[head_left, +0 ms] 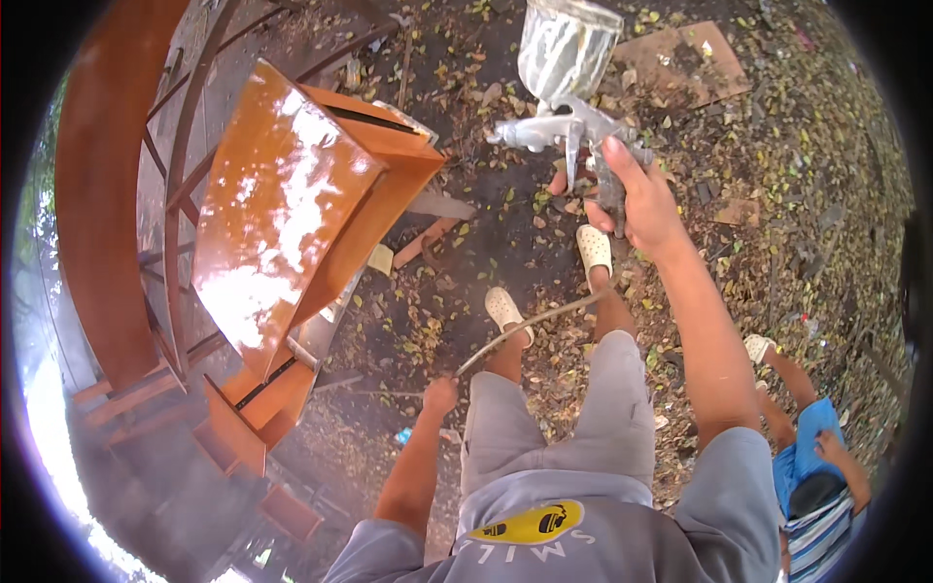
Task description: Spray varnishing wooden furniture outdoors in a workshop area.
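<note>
My right hand [637, 199] is wrapped round the handle of a metal spray gun [573, 126], held up at the top centre. Its nozzle points left, and a paint-streaked cup [569, 49] sits on top. From the gun's handle a thin hose [539, 319] runs down to my left hand [440, 394], which is closed round it at hip height. Left of the gun stands a glossy orange-brown wooden cabinet [292, 204], its top shining with reflected light. The hand hides part of the gun's grip.
A long curved brown wooden panel [112, 194] leans on a frame at the far left. Smaller orange wooden pieces [238, 423] lie below the cabinet. Fallen leaves cover the dirt ground, with a flat brown board [680, 63] at the back. Another person [821, 476] is at the lower right.
</note>
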Demonstrator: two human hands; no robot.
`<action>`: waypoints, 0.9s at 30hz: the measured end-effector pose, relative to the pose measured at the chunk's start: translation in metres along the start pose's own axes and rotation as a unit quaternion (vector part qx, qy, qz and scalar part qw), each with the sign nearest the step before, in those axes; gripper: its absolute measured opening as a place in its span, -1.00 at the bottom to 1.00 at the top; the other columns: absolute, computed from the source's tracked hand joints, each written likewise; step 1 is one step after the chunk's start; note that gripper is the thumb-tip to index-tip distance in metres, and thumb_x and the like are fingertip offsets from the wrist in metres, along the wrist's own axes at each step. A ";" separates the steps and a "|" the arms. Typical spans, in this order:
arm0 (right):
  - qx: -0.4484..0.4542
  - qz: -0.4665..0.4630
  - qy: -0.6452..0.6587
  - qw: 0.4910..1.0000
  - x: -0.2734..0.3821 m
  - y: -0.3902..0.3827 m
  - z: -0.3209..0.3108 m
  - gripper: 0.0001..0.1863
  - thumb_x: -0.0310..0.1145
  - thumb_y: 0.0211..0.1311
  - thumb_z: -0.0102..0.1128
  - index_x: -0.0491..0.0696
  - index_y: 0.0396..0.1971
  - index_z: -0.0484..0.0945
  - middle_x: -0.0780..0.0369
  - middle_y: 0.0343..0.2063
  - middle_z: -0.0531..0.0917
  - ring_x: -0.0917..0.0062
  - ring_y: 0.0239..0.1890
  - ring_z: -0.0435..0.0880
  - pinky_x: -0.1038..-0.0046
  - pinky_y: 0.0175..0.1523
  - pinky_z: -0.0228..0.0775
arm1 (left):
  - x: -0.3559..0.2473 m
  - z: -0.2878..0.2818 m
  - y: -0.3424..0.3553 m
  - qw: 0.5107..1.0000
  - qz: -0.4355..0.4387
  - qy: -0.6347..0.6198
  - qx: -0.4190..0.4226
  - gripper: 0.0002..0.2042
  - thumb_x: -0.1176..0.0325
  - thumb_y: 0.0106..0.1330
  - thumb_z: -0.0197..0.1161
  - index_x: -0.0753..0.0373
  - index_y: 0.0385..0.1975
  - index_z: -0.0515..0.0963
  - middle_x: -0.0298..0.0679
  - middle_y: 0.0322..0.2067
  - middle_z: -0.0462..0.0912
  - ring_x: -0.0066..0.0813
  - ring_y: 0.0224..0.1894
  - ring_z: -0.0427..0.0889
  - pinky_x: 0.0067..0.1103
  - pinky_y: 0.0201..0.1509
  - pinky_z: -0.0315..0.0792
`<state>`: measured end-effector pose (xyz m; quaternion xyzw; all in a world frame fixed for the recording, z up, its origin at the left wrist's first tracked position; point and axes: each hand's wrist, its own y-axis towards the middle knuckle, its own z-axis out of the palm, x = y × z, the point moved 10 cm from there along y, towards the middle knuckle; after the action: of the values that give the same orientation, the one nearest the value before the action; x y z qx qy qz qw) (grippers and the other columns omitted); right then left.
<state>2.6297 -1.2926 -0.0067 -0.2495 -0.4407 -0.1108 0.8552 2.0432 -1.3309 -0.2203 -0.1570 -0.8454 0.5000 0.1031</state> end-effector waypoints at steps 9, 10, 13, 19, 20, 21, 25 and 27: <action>0.047 0.082 0.053 0.994 -0.006 0.064 -0.027 -0.48 0.08 0.44 0.00 -0.14 -0.10 0.54 0.19 -0.56 0.60 0.70 -0.80 0.28 0.59 -0.68 0.12 | -0.050 0.007 -0.020 0.993 -0.076 0.056 0.076 -0.69 0.17 0.45 0.03 0.19 0.04 0.50 0.03 -0.17 0.69 0.09 -0.08 0.65 -0.11 0.01 0.51; 0.031 0.119 0.054 0.991 -0.017 0.069 -0.029 -0.50 0.09 0.41 0.04 -0.13 -0.16 0.52 0.23 -0.60 0.54 0.71 -0.80 0.27 0.58 -0.68 0.11 | -0.045 0.008 -0.024 0.993 -0.080 0.052 0.072 -0.68 0.18 0.45 0.03 0.18 0.06 0.49 0.02 -0.16 0.69 0.09 -0.08 0.65 -0.12 0.01 0.51; 0.009 0.183 0.039 0.982 -0.045 0.083 -0.033 -0.52 0.10 0.38 0.10 -0.11 -0.26 0.47 0.28 -0.65 0.46 0.73 -0.79 0.24 0.55 -0.69 0.09 | -0.033 0.009 -0.027 0.993 -0.083 0.059 0.055 -0.67 0.19 0.44 0.03 0.16 0.10 0.46 0.01 -0.13 0.68 0.09 -0.06 0.64 -0.12 0.00 0.52; -0.050 0.223 -0.034 0.973 -0.109 0.105 -0.054 -0.52 0.10 0.37 0.12 -0.11 -0.28 0.47 0.32 -0.67 0.43 0.72 -0.79 0.24 0.54 -0.70 0.06 | -0.027 0.030 -0.027 0.991 -0.115 0.019 0.071 -0.68 0.19 0.44 0.02 0.09 0.12 0.45 0.05 -0.09 0.65 0.11 -0.04 0.63 -0.10 0.01 0.52; -0.061 0.223 -0.046 0.972 -0.118 0.108 -0.057 -0.52 0.09 0.37 0.12 -0.11 -0.27 0.49 0.32 -0.67 0.43 0.71 -0.80 0.24 0.53 -0.70 0.07 | -0.026 0.032 -0.030 0.990 -0.117 0.019 0.071 -0.68 0.19 0.44 0.02 0.09 0.12 0.45 0.05 -0.09 0.65 0.11 -0.04 0.63 -0.10 0.01 0.52; -0.071 0.222 -0.058 0.971 -0.127 0.112 -0.060 -0.52 0.09 0.37 0.12 -0.11 -0.25 0.50 0.32 -0.67 0.43 0.70 -0.80 0.25 0.52 -0.70 0.07 | -0.022 0.035 -0.033 0.989 -0.126 0.026 0.072 -0.68 0.19 0.44 0.01 0.08 0.13 0.45 0.06 -0.08 0.64 0.12 -0.04 0.63 -0.10 0.02 0.51; -0.101 0.218 -0.078 0.967 -0.153 0.121 -0.075 -0.51 0.06 0.37 0.13 -0.16 -0.21 0.53 0.30 -0.67 0.45 0.68 -0.80 0.28 0.50 -0.72 0.07 | -0.029 0.044 -0.040 0.987 -0.143 0.007 0.079 -0.66 0.23 0.43 0.00 0.08 0.15 0.44 0.09 -0.06 0.63 0.11 0.02 0.61 -0.12 0.06 0.51; -0.113 0.213 -0.107 0.965 -0.162 0.133 -0.081 -0.52 0.05 0.37 0.13 -0.15 -0.17 0.53 0.26 -0.64 0.51 0.68 -0.80 0.29 0.50 -0.72 0.07 | -0.032 0.042 -0.045 0.992 -0.120 -0.004 0.035 -0.67 0.24 0.42 0.01 0.10 0.14 0.45 0.09 -0.05 0.62 0.11 0.05 0.59 -0.14 0.07 0.50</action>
<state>2.6458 -1.2273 -0.2207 -0.4430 -0.4508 0.0522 0.7732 2.0516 -1.3969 -0.2013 -0.0490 -0.8407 0.5137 0.1644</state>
